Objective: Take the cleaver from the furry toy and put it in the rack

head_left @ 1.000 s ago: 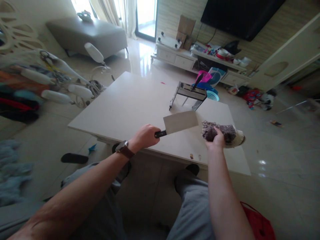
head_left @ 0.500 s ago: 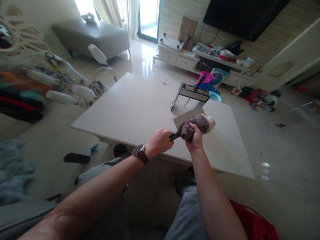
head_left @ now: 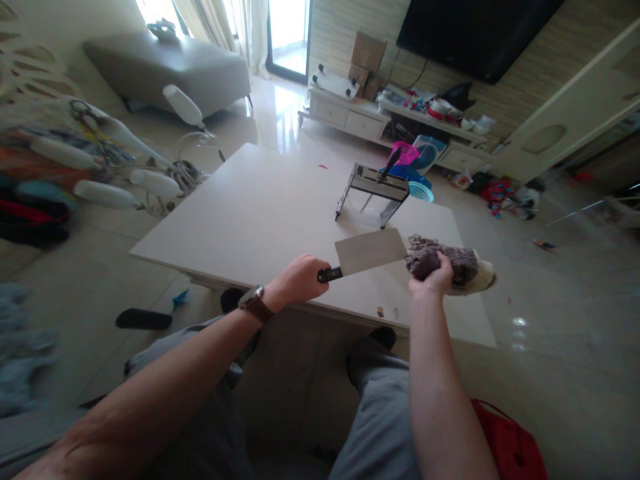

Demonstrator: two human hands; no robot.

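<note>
My left hand (head_left: 297,279) grips the black handle of a broad cleaver (head_left: 369,252), its flat blade held out to the right above the near edge of the cream table (head_left: 260,213). My right hand (head_left: 434,279) holds a fuzzy grey-brown cloth (head_left: 457,268) with a pale end, just past the blade's tip. Cloth and blade nearly touch. A brown-strapped watch sits on my left wrist.
A black metal rack (head_left: 373,190) with a dark-handled tool stands at the table's far side. A clothes rack (head_left: 100,160) is on the left, a grey sofa (head_left: 170,63) behind, a cluttered TV cabinet (head_left: 400,120) beyond. A red bag (head_left: 510,447) lies by my right leg.
Half a second ago the cloth was pressed on the blade near the handle; it has slid right, off the blade's tip, as it was a second ago.
</note>
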